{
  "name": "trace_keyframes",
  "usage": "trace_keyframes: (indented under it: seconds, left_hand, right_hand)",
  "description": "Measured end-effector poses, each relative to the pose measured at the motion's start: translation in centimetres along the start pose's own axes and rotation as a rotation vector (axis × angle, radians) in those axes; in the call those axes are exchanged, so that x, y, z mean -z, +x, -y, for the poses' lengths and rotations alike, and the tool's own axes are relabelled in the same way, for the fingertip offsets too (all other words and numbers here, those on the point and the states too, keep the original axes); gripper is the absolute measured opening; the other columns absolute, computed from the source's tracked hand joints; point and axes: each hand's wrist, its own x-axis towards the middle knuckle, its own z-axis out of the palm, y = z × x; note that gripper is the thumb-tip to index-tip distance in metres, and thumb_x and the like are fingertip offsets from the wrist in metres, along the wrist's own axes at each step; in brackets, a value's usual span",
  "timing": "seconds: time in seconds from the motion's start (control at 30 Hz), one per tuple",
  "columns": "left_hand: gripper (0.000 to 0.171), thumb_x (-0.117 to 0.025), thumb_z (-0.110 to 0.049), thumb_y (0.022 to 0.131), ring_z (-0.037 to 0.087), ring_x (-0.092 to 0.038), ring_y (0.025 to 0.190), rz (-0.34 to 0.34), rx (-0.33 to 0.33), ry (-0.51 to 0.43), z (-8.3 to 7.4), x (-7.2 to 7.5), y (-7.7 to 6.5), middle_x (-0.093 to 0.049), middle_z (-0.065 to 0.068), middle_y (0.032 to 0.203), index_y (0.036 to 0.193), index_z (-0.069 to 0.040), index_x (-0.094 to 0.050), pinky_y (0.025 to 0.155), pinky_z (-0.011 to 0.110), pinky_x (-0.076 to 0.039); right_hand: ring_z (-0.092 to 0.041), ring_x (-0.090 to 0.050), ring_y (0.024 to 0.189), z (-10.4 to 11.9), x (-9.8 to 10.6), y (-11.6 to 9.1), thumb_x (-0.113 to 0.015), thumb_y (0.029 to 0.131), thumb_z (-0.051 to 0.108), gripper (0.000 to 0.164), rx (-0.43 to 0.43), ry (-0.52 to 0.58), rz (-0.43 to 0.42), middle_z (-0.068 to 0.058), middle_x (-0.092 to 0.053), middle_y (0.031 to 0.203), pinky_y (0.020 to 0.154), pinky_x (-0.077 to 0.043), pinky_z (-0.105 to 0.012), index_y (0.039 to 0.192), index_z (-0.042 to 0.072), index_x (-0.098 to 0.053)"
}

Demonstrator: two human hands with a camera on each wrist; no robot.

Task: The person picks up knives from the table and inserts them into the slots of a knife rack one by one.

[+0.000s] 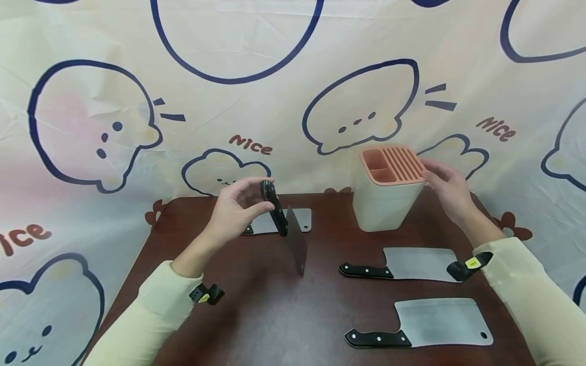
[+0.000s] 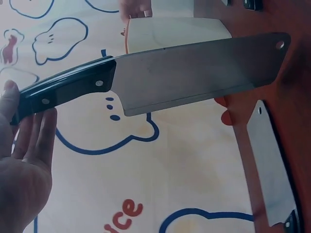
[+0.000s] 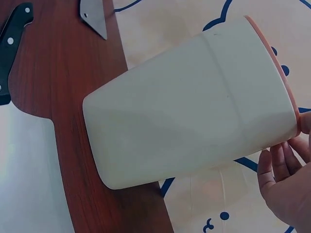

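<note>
My left hand (image 1: pixel 238 206) grips a cleaver (image 1: pixel 295 239) by its black riveted handle, the blade hanging down over the table. In the left wrist view the thumb and fingers (image 2: pixel 46 133) pinch the end of that handle, and the whole blade (image 2: pixel 199 73) shows, with a hole near its far corner. My right hand (image 1: pixel 446 190) touches the upper right side of a cream knife block (image 1: pixel 386 206) with a slotted orange top (image 1: pixel 396 165). In the right wrist view the fingertips (image 3: pixel 267 170) lie at the block's rim.
Behind the held cleaver another cleaver (image 1: pixel 302 218) lies flat at the table's back. Two more, a middle cleaver (image 1: pixel 418 262) and a front cleaver (image 1: pixel 441 320), lie at the right, handles pointing left. A patterned cloth (image 1: pixel 284 112) hangs behind the brown table (image 1: pixel 274 325).
</note>
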Motion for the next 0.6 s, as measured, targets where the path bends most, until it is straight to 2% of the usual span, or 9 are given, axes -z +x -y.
trace_keyframes:
  seconds: [0.17, 0.3, 0.47, 0.6]
  left_hand:
    - [0.048, -0.080, 0.001, 0.086, 0.023, -0.070, 0.091, 0.028, -0.003, 0.021, -0.9, 0.2, 0.9, -0.070, 0.011, 0.105, 0.131, -0.001, -0.064, 0.082, 0.029, -0.058]
    - [0.049, -0.079, 0.003, 0.085, 0.024, -0.070, 0.090, 0.042, 0.019, 0.022, -1.5, 0.3, 1.4, -0.069, 0.011, 0.108, 0.132, -0.001, -0.064, 0.082, 0.030, -0.059]
    - [0.048, -0.078, 0.005, 0.085, 0.024, -0.068, 0.092, 0.052, 0.012, 0.015, -2.1, 0.3, 2.4, -0.069, 0.014, 0.109, 0.131, 0.001, -0.063, 0.086, 0.032, -0.058]
    - [0.048, -0.079, 0.000, 0.087, 0.022, -0.067, 0.096, 0.052, 0.033, 0.045, -2.7, 0.2, 3.5, -0.068, 0.012, 0.113, 0.132, -0.002, -0.063, 0.091, 0.031, -0.056]
  right_hand:
    - [-0.033, -0.043, 0.139, 0.9, 0.3, 0.1, -0.049, 0.102, 0.055, 0.067, -0.033, -0.092, 0.020, -0.009, -0.040, 0.159, 0.114, -0.030, -0.065, 0.158, 0.019, -0.038]
    - [-0.038, -0.041, 0.140, 1.9, 0.4, 0.4, -0.050, 0.101, 0.058, 0.073, -0.068, -0.156, 0.021, -0.016, -0.037, 0.160, 0.113, -0.033, -0.064, 0.158, 0.014, -0.036]
    - [-0.038, -0.039, 0.140, 3.3, 0.3, 0.3, -0.050, 0.100, 0.059, 0.076, -0.048, -0.229, -0.086, -0.017, -0.038, 0.159, 0.112, -0.037, -0.061, 0.158, 0.012, -0.036]
    - [-0.035, -0.042, 0.138, 5.1, -0.1, -0.3, -0.049, 0.102, 0.054, 0.067, 0.016, -0.277, -0.178, -0.015, -0.045, 0.154, 0.109, -0.040, -0.059, 0.156, 0.016, -0.041]
